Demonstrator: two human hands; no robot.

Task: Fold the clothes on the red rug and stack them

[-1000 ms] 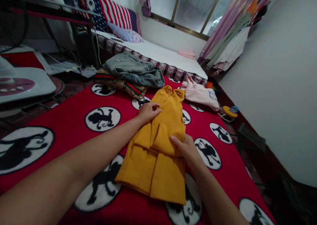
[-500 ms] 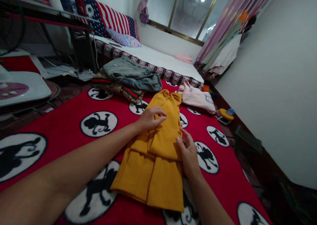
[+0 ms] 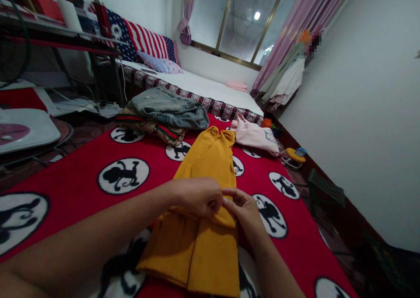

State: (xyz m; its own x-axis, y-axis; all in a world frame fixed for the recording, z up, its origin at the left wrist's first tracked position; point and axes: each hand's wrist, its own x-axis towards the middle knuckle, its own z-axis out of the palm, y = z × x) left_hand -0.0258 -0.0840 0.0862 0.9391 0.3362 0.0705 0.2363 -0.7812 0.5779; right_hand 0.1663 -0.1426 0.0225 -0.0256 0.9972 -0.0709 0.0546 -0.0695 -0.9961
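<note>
A mustard-yellow garment (image 3: 210, 158) lies lengthwise on the red blanket, with a folded layer across its middle and wide lower panels towards me. Over that fold, my left hand (image 3: 201, 197) is closed, its fingertips pinching the yellow cloth. My right hand (image 3: 241, 208) meets it from the right, thumb and forefinger pinched on the cloth at the garment's right side. The two hands almost touch, and they cover part of the fold's edge.
Red blanket (image 3: 164, 175) with black monkey figures in white circles lies beneath. Beyond the garment are folded jeans (image 3: 167, 107), a patterned brown cloth (image 3: 151, 125) and a pink shirt (image 3: 254, 134). A desk (image 3: 62, 40) stands left, a white bed (image 3: 203, 77) behind, a yellow stool (image 3: 295, 155) right.
My left hand has come down and right from above the cloth and closed on it beside my right hand. My right hand's fingers have drawn into a pinch. The view has shifted slightly.
</note>
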